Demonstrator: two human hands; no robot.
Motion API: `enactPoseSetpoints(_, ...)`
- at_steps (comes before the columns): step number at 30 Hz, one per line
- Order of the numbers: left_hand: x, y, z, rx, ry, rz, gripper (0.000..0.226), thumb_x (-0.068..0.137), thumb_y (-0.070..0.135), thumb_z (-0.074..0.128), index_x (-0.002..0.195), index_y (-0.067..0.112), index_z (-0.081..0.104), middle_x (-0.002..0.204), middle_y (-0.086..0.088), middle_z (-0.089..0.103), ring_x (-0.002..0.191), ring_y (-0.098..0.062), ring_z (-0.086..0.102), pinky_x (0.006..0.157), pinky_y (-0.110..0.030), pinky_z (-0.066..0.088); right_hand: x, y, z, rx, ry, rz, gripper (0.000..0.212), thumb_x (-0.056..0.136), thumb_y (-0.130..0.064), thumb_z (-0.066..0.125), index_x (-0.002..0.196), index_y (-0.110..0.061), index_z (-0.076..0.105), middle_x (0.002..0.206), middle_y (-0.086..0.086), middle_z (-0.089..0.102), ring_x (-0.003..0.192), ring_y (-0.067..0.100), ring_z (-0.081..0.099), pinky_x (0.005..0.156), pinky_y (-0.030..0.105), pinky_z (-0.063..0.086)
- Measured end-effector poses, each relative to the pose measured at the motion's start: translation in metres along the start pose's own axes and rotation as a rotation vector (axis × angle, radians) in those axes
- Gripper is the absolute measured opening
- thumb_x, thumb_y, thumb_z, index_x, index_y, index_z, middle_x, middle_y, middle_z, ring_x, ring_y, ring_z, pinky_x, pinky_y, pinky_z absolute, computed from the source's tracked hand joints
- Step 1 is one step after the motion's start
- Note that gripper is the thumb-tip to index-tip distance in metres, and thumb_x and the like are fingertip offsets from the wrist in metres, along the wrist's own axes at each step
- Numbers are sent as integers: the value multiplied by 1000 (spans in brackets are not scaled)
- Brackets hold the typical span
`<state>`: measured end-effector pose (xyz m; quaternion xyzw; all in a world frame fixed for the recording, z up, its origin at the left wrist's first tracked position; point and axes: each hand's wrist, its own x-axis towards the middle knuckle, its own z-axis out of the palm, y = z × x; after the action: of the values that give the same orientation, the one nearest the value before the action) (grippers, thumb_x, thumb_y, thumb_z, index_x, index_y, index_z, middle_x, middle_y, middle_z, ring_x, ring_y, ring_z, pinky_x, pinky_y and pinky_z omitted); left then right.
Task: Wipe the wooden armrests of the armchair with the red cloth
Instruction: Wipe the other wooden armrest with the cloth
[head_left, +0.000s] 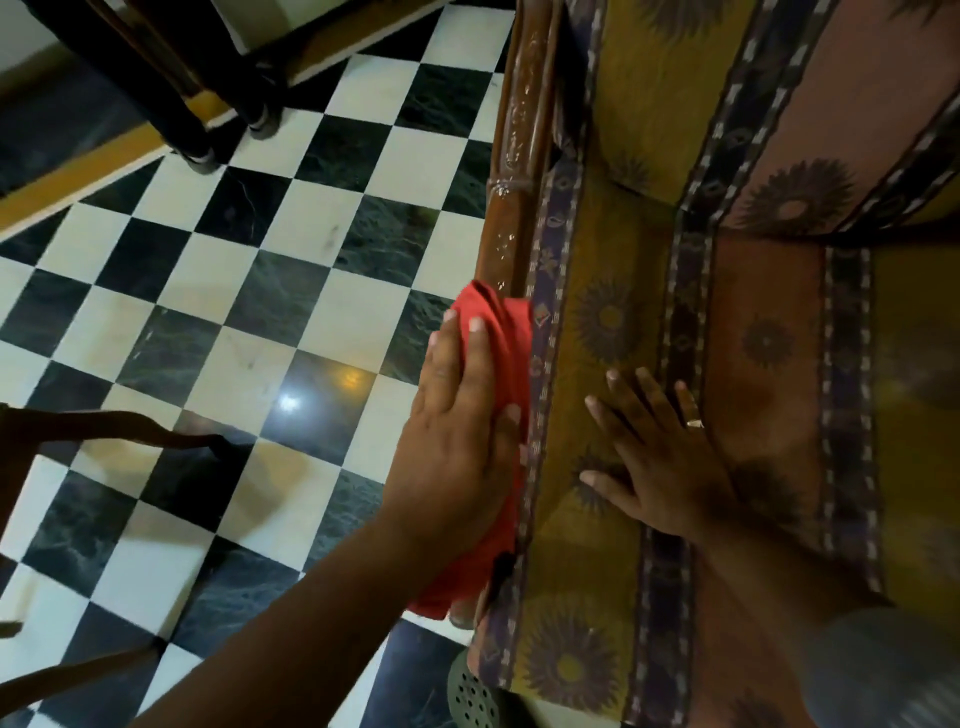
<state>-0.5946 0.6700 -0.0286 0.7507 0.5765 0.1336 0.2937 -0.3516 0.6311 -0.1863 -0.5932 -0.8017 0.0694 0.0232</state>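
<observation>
The armchair's left wooden armrest (514, 171) runs from the top centre down to the middle, brown and glossy with carved marks. A red cloth (511, 332) is draped over its near part and hides the wood there. My left hand (457, 415) lies flat on the cloth, pressing it against the armrest. My right hand (654, 457) rests open, fingers spread, on the patterned seat cushion (602, 312); a ring shows on one finger. The other armrest is out of view.
A black-and-white chequered floor (249, 291) fills the left. Dark furniture legs (197, 140) stand at the top left. A dark wooden chair part (104, 436) reaches in from the left edge. A perforated sandal (470, 696) is below the seat's front.
</observation>
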Motion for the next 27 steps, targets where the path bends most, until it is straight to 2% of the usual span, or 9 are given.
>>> enactPoseSetpoints(2, 5, 2, 0, -110, 35, -67, 72, 99, 53, 28, 152, 40, -19, 164, 17, -14, 149, 0, -7, 113, -18, 2, -1, 1, 3, 6, 27, -8, 86, 89, -77, 39, 156, -26, 24, 167, 7, 18, 153, 34, 15, 119, 62, 14)
enactPoseSetpoints(6, 9, 1, -1, 57, 30, -11, 71, 100, 50, 27, 155, 30, -12, 167, 4, -13, 153, -15, -13, 120, -34, 1, -3, 2, 9, 2, 72, -27, 86, 89, -75, 42, 156, -24, 25, 166, 8, 19, 153, 34, 15, 117, 64, 18)
enactPoseSetpoints(8, 16, 2, -4, 231, 5, 101, 68, 101, 46, 28, 158, 23, -4, 167, -4, -11, 153, -23, -17, 123, -42, 1, -3, 3, 9, -6, 54, -26, 86, 89, -76, 40, 156, -24, 24, 167, 7, 16, 154, 33, 13, 118, 64, 17)
enactPoseSetpoints(10, 28, 3, -8, 408, -25, 261, 64, 100, 42, 27, 157, 18, 10, 167, -8, 0, 153, -30, -11, 123, -49, 4, -1, 2, 7, -16, 22, -19, 86, 90, -77, 35, 157, -26, 22, 168, 6, 14, 154, 32, 10, 119, 62, 14)
enactPoseSetpoints(14, 53, 7, -16, 599, -99, 466, 62, 98, 41, 22, 153, 14, 27, 165, -8, 18, 153, -30, -1, 124, -48, 4, 0, 2, 5, -31, 5, -10, 85, 90, -77, 35, 156, -26, 23, 167, 6, 18, 154, 31, 10, 120, 60, 15)
enactPoseSetpoints(17, 67, 14, -16, 464, -42, 333, 67, 96, 42, 17, 156, 12, 18, 167, -8, 11, 154, -27, -4, 125, -43, 1, -1, 1, 4, -28, 0, -5, 85, 90, -77, 33, 157, -27, 21, 167, 5, 17, 154, 30, 9, 121, 59, 14)
enactPoseSetpoints(22, 83, 16, -18, -42, 80, 14, 65, 104, 31, 35, 158, 14, 1, 168, -7, -1, 155, -24, -3, 121, -35, 5, -1, 0, 2, -15, -16, 5, 85, 90, -78, 32, 157, -27, 21, 168, 4, 14, 155, 29, 8, 121, 58, 15)
enactPoseSetpoints(24, 77, 14, -16, -23, 82, 42, 66, 105, 31, 35, 158, 14, 1, 168, -7, -3, 154, -23, -8, 122, -34, 2, -1, 2, 3, -9, -24, 4, 85, 90, -79, 31, 157, -28, 20, 168, 3, 12, 155, 29, 7, 121, 58, 14)
enactPoseSetpoints(27, 61, 10, -13, 168, 37, 152, 65, 103, 36, 30, 157, 12, 3, 168, -7, -5, 151, -22, -17, 125, -40, -1, -1, 2, 4, 0, -21, 2, 85, 90, -79, 30, 157, -28, 21, 168, 2, 11, 155, 28, 6, 121, 58, 12)
